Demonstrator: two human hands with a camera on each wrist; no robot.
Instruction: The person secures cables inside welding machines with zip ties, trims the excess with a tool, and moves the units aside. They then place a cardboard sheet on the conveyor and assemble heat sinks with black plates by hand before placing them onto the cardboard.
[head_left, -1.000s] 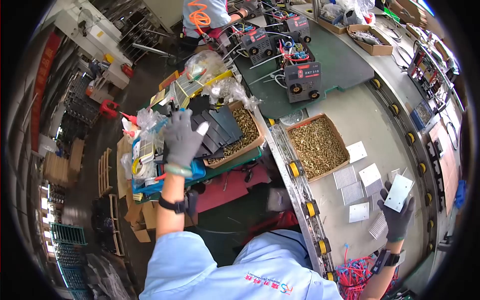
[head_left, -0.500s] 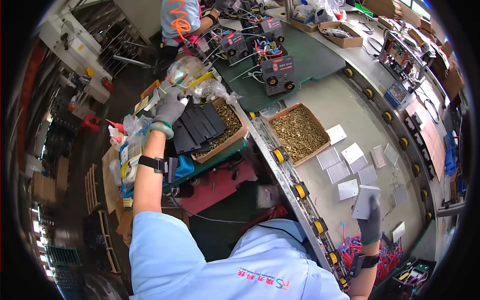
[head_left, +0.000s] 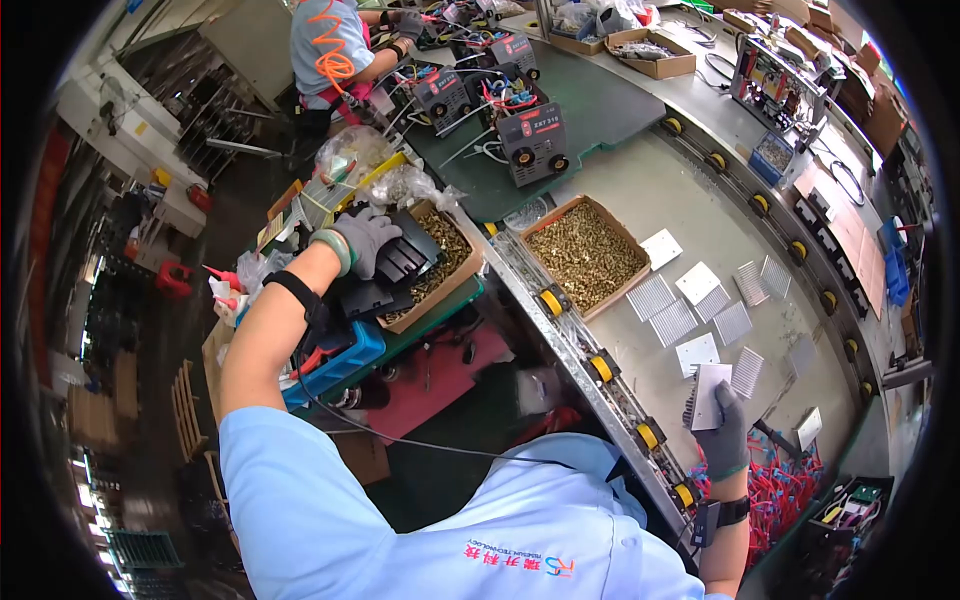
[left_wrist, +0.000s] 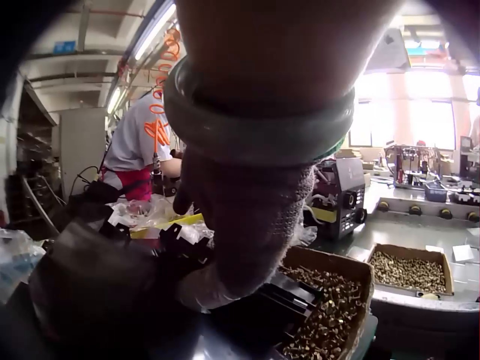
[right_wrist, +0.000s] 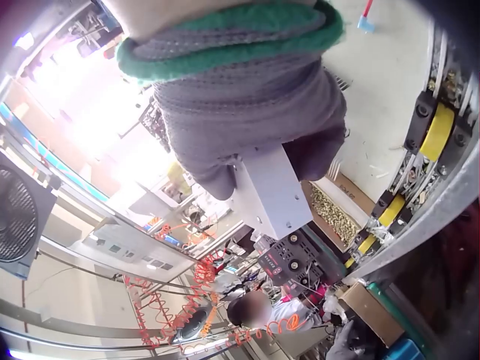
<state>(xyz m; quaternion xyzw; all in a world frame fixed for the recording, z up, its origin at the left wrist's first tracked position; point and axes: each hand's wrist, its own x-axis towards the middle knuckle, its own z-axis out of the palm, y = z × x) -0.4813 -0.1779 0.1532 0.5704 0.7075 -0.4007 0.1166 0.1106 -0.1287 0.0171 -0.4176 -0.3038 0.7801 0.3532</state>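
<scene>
My gloved left hand (head_left: 368, 240) grips a black plastic part (head_left: 412, 248) at the pile beside the brass-filled box. In the left wrist view, the left hand (left_wrist: 244, 225) has its thumb over dark parts; the far fingertips are hidden. My gloved right hand (head_left: 724, 432) holds a silver finned plate (head_left: 711, 398) upright above the bench, flat face toward me. The right wrist view shows the right hand (right_wrist: 251, 112) with fingers on both sides of this plate (right_wrist: 271, 193). More finned plates (head_left: 673, 322) lie on the grey bench.
Boxes of brass fittings (head_left: 588, 252) stand on either side of the roller rail (head_left: 601, 368). Red and blue wires (head_left: 782, 490) lie near my right forearm. Welding machines (head_left: 533, 143) stand on the green mat, with another person (head_left: 330, 50) beyond. A blue bin (head_left: 340, 365) is beneath my left arm.
My left hand has come back toward me and right, onto the black parts, which have shifted. The right hand has brought its plate from the far right toward me, turning it upright.
</scene>
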